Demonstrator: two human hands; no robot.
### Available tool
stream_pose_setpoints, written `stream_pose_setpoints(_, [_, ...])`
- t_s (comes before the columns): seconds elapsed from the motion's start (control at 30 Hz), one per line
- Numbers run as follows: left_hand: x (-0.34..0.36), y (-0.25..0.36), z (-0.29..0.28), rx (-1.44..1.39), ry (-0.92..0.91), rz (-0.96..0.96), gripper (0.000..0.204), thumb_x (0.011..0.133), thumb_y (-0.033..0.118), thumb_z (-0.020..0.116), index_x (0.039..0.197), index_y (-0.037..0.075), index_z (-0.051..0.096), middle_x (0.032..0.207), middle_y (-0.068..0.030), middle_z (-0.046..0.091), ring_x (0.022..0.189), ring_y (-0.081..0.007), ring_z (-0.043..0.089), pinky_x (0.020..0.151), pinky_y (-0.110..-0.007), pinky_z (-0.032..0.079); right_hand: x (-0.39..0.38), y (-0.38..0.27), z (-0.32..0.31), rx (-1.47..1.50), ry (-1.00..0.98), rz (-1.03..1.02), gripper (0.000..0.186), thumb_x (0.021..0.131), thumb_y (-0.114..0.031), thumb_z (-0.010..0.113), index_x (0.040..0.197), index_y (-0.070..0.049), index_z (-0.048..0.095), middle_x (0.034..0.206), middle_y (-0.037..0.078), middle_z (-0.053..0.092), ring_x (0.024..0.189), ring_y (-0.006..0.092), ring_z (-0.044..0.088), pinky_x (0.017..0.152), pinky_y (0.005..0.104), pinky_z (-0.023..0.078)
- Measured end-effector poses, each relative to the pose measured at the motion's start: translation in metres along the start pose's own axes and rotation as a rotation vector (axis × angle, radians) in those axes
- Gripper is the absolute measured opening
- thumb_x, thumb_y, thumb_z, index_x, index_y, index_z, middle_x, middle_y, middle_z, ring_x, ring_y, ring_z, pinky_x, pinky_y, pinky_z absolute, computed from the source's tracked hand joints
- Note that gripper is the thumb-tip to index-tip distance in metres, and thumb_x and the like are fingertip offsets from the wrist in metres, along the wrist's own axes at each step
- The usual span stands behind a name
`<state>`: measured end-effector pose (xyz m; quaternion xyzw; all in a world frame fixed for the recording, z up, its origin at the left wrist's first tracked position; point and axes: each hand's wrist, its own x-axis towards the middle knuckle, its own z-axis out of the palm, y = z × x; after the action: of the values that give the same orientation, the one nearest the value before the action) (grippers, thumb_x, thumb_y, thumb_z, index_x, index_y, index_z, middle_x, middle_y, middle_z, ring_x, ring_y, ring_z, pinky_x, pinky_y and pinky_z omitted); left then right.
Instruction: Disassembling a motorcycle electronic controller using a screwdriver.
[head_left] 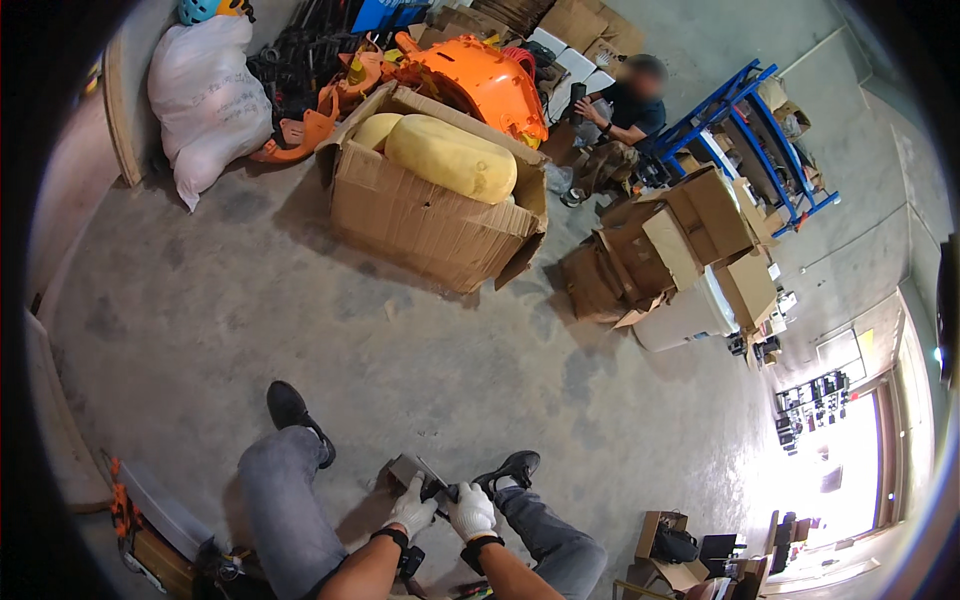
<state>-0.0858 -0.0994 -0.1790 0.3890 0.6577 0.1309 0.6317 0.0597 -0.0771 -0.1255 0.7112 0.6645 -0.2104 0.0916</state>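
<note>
At the bottom centre, between my legs and just above the floor, my left hand [410,507] and my right hand [471,511], both in white knit gloves, have their fingers closed round a small grey and black object [410,467]. It has a flat grey part and a thin pale strip or rod rising diagonally. Its exact kind and the parts under my fingers are too small or hidden to tell. Both my wrists wear dark bands.
Ahead stand a large cardboard box [420,240] with yellow padded pieces, orange plastic shells [470,80] and a white sack [210,120]. At upper right a person [620,120] squats near a blue rack [740,110] and stacked cartons [690,230]. More boxes [662,540] lie lower right.
</note>
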Motion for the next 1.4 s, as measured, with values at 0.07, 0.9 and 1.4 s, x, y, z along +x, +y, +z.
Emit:
stream_pose_setpoints(0.07, [0.005,-0.002,0.003,0.023,0.011,0.029,0.085,0.087,0.035,0.06,0.162,0.02,0.023,0.137,-0.0307,0.057,0.125,-0.0455,0.058,0.107,-0.049,0.045,0.003,0.003,-0.001,-0.02,0.005,-0.038,0.03,0.088,-0.032,0.069,0.109,-0.01,0.067,0.108,0.017,0.066,0.101,0.0389,0.066,0.087,0.0494,0.054])
stream_pose_setpoints(0.9, [-0.004,0.006,0.002,0.054,0.013,0.014,0.08,0.088,0.034,0.059,0.159,0.016,0.028,0.136,-0.0313,0.058,0.126,-0.0452,0.058,0.108,-0.049,0.044,0.006,0.011,0.009,-0.18,-0.034,-0.07,0.031,0.086,-0.03,0.073,0.106,-0.008,0.068,0.112,0.015,0.068,0.106,0.0352,0.067,0.087,0.0462,0.056])
stream_pose_setpoints(1.4, [-0.001,0.003,0.008,0.039,0.024,0.04,0.077,0.088,0.03,0.06,0.157,0.013,0.03,0.131,-0.0313,0.06,0.122,-0.0478,0.058,0.105,-0.05,0.045,0.002,0.014,0.009,-0.071,0.026,-0.059,0.04,0.081,-0.039,0.077,0.103,-0.007,0.067,0.105,0.018,0.068,0.101,0.038,0.067,0.086,0.049,0.055])
